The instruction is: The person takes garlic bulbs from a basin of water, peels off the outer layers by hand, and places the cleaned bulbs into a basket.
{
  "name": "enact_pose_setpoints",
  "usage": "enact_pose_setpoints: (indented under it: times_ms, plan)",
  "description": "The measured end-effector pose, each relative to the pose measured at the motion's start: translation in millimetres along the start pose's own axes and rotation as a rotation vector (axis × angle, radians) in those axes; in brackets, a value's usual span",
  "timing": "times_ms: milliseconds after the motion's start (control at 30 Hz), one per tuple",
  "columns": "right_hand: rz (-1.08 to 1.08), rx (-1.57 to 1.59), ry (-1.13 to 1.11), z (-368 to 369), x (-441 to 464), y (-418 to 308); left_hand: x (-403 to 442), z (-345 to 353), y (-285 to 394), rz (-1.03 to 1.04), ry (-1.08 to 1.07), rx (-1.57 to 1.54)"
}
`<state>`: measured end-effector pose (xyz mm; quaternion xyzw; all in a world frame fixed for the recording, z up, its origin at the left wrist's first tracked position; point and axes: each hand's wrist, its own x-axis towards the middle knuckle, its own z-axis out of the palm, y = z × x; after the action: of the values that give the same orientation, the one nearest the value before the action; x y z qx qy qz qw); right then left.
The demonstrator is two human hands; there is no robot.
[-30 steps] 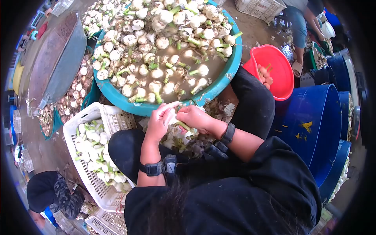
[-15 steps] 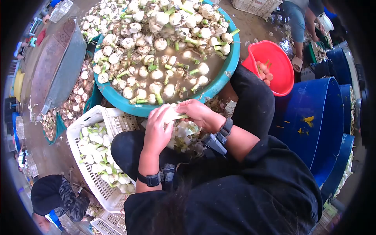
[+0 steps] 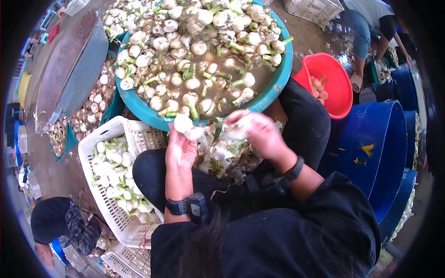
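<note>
My left hand [image 3: 181, 150] is palm up, its fingertips and thumb around a peeled white garlic bulb [image 3: 182, 123] in front of the tub's near rim. To the right, my right hand [image 3: 265, 135] is blurred by motion and grips pale, papery garlic skin [image 3: 238, 128]. Below both hands, a heap of torn garlic skins [image 3: 225, 160] lies between my legs. Just beyond, a round teal tub [image 3: 163, 124] holds muddy water and many unpeeled garlic bulbs [image 3: 199, 47] with green stems.
A white plastic crate [image 3: 130, 134] of peeled bulbs stands to my left. On the right are a red basin [image 3: 340, 104] with orange-pink pieces and tall blue barrels [image 3: 357, 139]. A metal barrow-like trough [image 3: 76, 78] leans at left. Other people [image 3: 65, 227] are nearby at lower left and upper right.
My hands were together on the bulb; now they are apart. The right hand has moved right with torn skin, and the left has turned palm up with the bare bulb.
</note>
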<state>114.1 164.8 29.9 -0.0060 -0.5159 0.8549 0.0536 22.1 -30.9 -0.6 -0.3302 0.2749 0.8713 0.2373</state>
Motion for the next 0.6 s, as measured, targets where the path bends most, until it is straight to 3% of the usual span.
enact_pose_setpoints:
  times_ms: [33, 100, 133, 167, 233, 300, 367, 433, 500, 533, 567, 600]
  plan:
    - [0.072, 0.262, 0.131, -5.2, 1.9, -14.7, 5.2, -12.0, 2.5, 0.002, 0.004, -0.003]
    - [0.005, 0.232, 0.134, -24.4, 6.6, -25.7, 23.4, -40.2, 7.8, -0.142, -0.106, -0.034]
    - [0.183, -0.045, -0.078, -34.4, 11.0, -27.6, 10.8, -19.9, 1.1, -0.006, 0.036, 0.064]
    - [0.457, -0.515, -0.113, -29.8, 8.8, -18.3, 1.6, -5.6, -4.3, -0.012, 0.031, 0.067]
    - [-0.246, -1.177, -0.047, 4.2, 10.5, -3.8, -10.9, 13.6, -16.4, 0.384, 0.085, 0.449]
    - [0.056, -0.745, -0.009, 34.7, 18.7, -6.6, -13.3, 19.2, -26.6, 0.494, 0.115, 0.56]
    - [-0.216, -0.738, -0.034, 40.3, 31.5, 16.3, -16.6, 15.8, -28.7, 0.591, -0.025, 0.776]
    - [-0.289, -0.806, -0.123, 30.3, 26.9, 22.7, -12.7, 10.9, -20.7, 0.553, 0.077, 0.773]
    - [-0.314, -1.068, -0.416, 23.0, 10.1, 18.3, 4.1, -9.4, 1.3, 0.126, 0.117, 0.298]
    - [-0.066, -1.252, -0.631, 11.9, 7.2, 16.7, 6.7, -13.3, 10.0, 0.036, 0.164, 0.236]
    - [-0.064, -1.252, -0.635, 10.1, 5.5, 21.5, 9.3, -17.3, 9.7, 0.036, 0.166, 0.231]
    - [-0.089, -1.184, -0.415, 9.5, 1.7, 22.7, 4.4, -9.4, 6.2, 0.059, 0.142, 0.327]
